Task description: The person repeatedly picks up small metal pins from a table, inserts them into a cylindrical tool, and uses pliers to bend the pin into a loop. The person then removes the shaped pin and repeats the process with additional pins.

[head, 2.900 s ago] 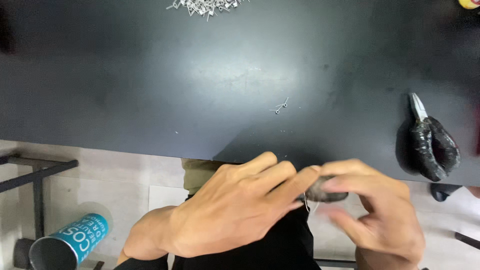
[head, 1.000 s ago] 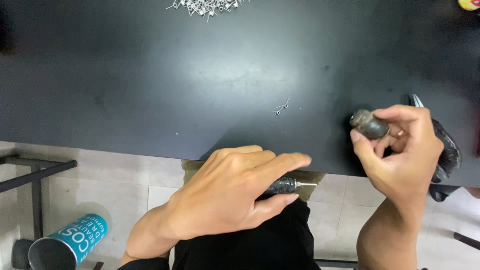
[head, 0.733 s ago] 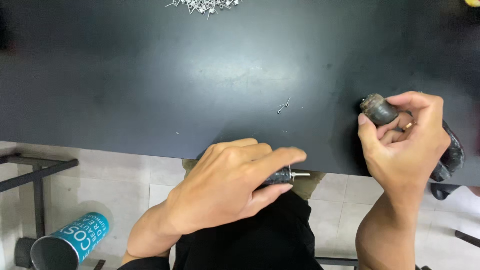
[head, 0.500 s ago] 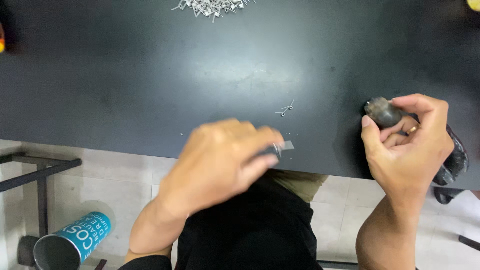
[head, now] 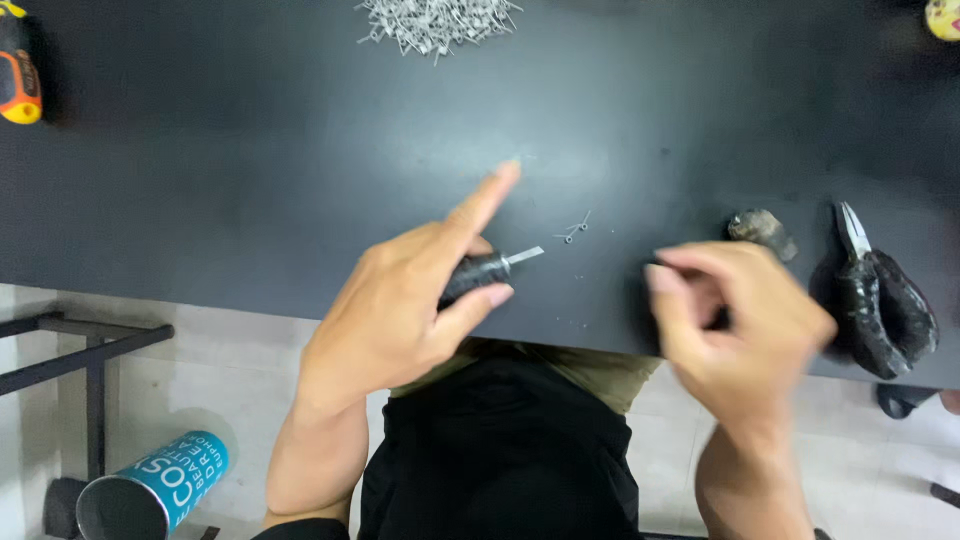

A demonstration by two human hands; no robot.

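Released now, the small dark grey cylinder (head: 762,230) lies on the black table (head: 250,180); my right hand (head: 745,325) hovers near, fingers loose. My left hand (head: 400,305) grips a black-handled metal-tipped tool (head: 490,270).

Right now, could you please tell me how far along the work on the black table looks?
Set down: a small dark grey piece lies on the black table, clear of the empty, blurred right hand. In hand: the left hand grips a black-handled tool, metal tip out. Left: a tiny wire piece beside the tip, and the heap of metal pins at the far edge.
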